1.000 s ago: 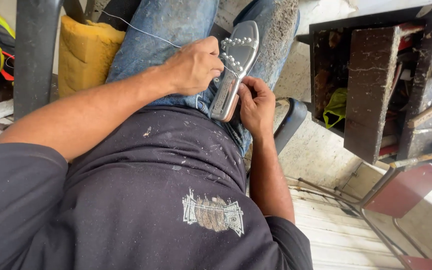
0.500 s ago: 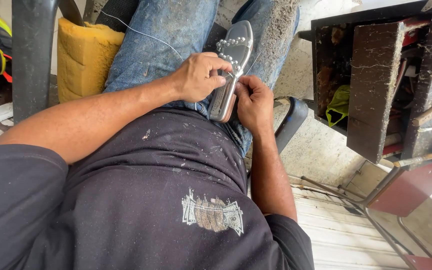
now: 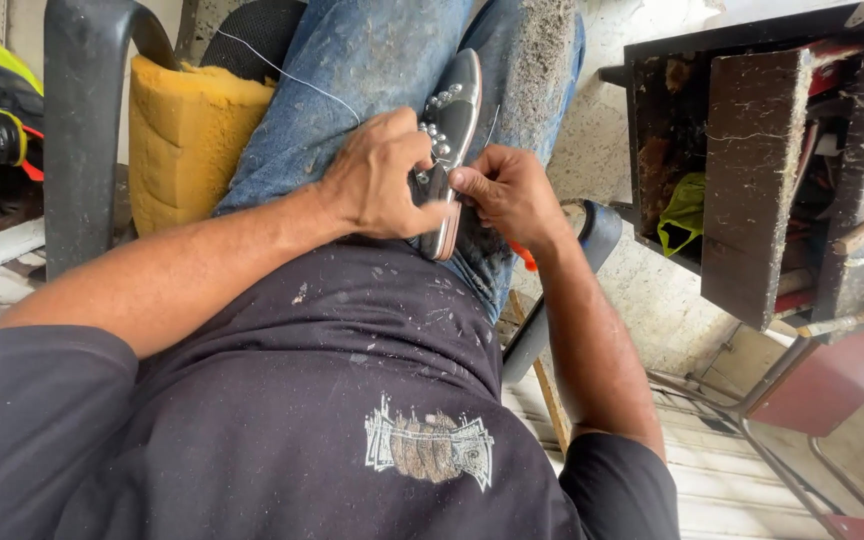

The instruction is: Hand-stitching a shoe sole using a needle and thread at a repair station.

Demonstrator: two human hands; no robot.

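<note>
Here the studded shoe sole (image 3: 449, 140) lies lengthwise on the person's lap, between the denim-clad thighs, studs up. The left hand (image 3: 382, 180) clasps its near end, fingers curled shut over the edge; the right hand (image 3: 512, 195) pinches the same end from the other side, fingers closed on it. A thin white thread (image 3: 287, 72) runs across the jeans to the hands. Yellow foam (image 3: 187, 130) pads the chair (image 3: 87, 130) at left; a dark wooden cabinet (image 3: 762, 170) stands at right. Compared with a second ago, both hands have drawn closer together at the sole's near end.
</note>
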